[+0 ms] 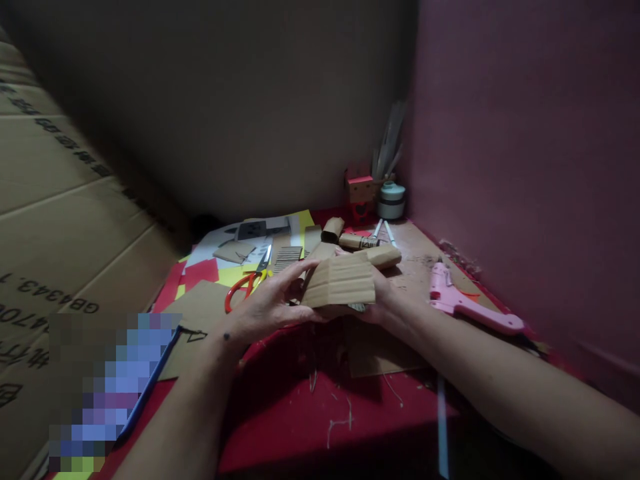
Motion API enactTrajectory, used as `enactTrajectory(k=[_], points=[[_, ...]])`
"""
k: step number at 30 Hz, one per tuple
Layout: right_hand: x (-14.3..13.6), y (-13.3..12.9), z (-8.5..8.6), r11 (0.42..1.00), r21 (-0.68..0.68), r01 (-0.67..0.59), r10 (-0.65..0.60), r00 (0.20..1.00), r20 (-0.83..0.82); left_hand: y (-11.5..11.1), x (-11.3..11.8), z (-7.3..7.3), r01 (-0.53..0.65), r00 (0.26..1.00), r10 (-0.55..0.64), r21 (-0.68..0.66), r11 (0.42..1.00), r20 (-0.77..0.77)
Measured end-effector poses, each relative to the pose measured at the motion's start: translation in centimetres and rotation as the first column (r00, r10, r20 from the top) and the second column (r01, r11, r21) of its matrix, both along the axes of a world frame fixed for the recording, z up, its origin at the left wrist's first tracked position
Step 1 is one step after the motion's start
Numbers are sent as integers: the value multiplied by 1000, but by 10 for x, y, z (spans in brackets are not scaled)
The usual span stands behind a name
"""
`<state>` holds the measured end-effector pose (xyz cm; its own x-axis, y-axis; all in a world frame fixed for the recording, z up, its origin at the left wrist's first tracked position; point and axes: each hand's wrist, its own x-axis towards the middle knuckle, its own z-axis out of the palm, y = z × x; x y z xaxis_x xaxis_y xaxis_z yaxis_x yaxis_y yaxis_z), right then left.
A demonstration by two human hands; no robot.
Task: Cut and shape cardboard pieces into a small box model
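Between my two hands, above the red tabletop, is a creased piece of cardboard point(340, 281) bent into a folded shape. My left hand point(277, 297) grips its left edge, thumb below and fingers above. At its right side my right hand point(383, 293) is wrapped behind it, and most of those fingers are hidden by the cardboard. Just left of my left hand lie scissors point(239, 292) with orange-red handles. Beyond the held piece are a rolled cardboard tube point(333, 230) and another tube with black marks point(359, 241).
A pink glue gun point(473, 307) lies on the right. A cardboard figure point(360, 193) and a pale lidded jar point(391, 200) stand at the back. A large carton point(75, 200) leans on the left. Glue strings cross the red table surface point(300, 427).
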<state>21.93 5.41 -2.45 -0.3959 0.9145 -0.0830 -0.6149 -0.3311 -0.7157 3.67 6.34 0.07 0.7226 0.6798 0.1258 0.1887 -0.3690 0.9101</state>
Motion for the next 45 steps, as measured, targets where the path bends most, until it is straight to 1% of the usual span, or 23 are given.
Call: enactTrajectory(k=[3,6,9,11,14,19,24,28,30,35,39,42,45], points=[[1,1,-2,1000,3,-1,1,1000,10,-1,1,0,-7,999,7,23,1000,-36],[1,0,1,996,-58,-73,72,997,-28,0,1,0,-7,998,10,42,999,-64],[1,-3,5,988,-129,-86,81,996,-45,0,1,1,-11,996,14,38,999,-87],[0,-3,6,985,-142,-94,89,995,-41,0,1,1,-10,995,13,34,999,-96],[-1,-2,5,986,-122,-117,116,993,-14,0,1,0,-9,996,11,21,1000,-88],[-1,0,1,990,-104,-94,96,995,19,1,2,-1,8,997,-10,-25,1000,-73],[-2,-2,5,992,-111,-62,65,998,20,2,1,-3,16,999,-18,-44,999,-39],[-2,-3,6,993,-111,-42,47,998,47,2,1,-4,10,999,-11,-28,1000,-39],[-1,-2,5,992,-114,-53,60,997,53,2,1,-4,13,999,-14,-17,1000,-52],[-1,-2,4,989,-102,-104,107,994,33,0,3,-1,-22,992,32,78,997,-124],[-1,-2,4,989,-102,-111,115,993,33,1,2,-1,-15,992,24,69,998,-121],[-1,-1,3,990,-99,-97,99,995,16,2,1,-3,-24,991,35,83,996,-133],[-1,-2,4,993,-92,-71,71,997,-7,4,0,-4,-59,987,74,108,992,-141]])
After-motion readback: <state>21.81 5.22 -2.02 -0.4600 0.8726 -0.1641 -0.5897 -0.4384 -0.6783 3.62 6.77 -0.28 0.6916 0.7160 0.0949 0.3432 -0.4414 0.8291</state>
